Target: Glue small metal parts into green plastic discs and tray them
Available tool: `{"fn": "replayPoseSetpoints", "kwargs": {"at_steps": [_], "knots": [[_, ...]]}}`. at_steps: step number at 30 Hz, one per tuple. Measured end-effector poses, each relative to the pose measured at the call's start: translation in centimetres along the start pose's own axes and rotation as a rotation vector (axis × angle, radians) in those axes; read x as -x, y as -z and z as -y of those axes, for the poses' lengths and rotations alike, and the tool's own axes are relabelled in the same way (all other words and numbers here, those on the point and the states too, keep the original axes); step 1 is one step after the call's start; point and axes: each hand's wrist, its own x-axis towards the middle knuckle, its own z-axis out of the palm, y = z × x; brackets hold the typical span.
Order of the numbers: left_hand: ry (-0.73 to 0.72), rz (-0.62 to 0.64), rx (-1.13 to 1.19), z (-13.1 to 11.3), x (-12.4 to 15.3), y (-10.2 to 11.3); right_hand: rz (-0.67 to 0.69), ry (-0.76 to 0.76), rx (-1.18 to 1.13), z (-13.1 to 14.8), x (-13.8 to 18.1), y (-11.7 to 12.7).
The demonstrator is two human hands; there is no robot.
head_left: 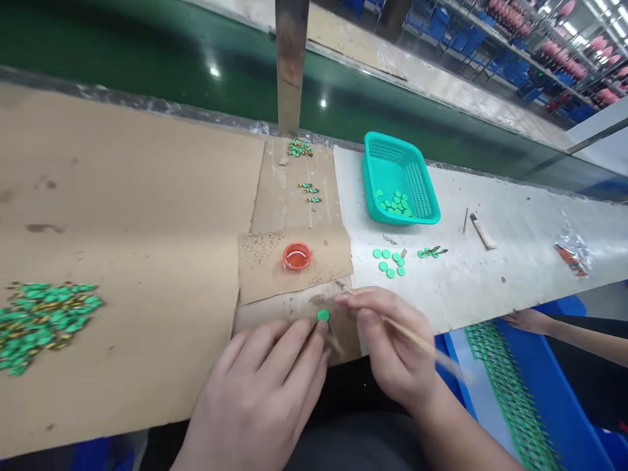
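Observation:
My left hand (265, 386) rests low on the work surface, fingers together and bent down. Its fingertips hold a small round green disc (322, 315) at the near edge; the thumb is hidden. In my right hand (397, 343) is a thin paintbrush (412, 335) with a pale wooden handle, pinched between thumb and fingers. Its dark tip points left, just above and right of the disc, apart from it. Beyond both hands stands a small red cup (297, 256) of liquid on a piece of cardboard (265, 281).
Loose green discs (386, 266) lie right of the cup, before a teal basket (426, 190) with more discs. Green-and-gold pieces form a pile (46, 320) at left and a small heap (299, 148) behind. A metal post (290, 72) rises behind. A co-worker's hand (530, 321) touches a blue bin (554, 386).

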Motion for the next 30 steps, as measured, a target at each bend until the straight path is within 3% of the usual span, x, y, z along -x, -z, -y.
{"fn": "replayPoseSetpoints", "kwargs": {"at_steps": [3, 5, 13, 18, 24, 27, 30], "knots": [[-0.021, 0.030, -0.039, -0.4, -0.8, 0.7, 0.149, 0.084, 0.028, -0.3, 0.2, -0.2], [-0.037, 0.044, -0.036, -0.5, -1.3, 1.1, 0.174, 0.108, 0.080, -0.4, 0.4, -0.4], [-0.036, 0.101, -0.037, -0.1, -1.8, 1.6, 0.087, 0.079, 0.153, -0.6, 2.5, 0.7], [0.030, 0.192, -0.112, -2.2, -1.5, 2.3, 0.074, 0.142, 0.157, -0.7, 3.3, 0.5], [0.100, 0.239, -0.170, -4.1, -0.6, 1.7, 0.063, 0.169, 0.213, -2.2, 4.2, -0.6], [0.177, 0.271, -0.120, -2.2, -0.6, 3.2, 0.050, 0.160, 0.207, -2.2, 4.4, -0.5], [0.453, 0.277, -0.186, 4.4, -1.4, 7.3, -0.011, 0.151, 0.194, -2.2, 4.7, -0.3]]}}
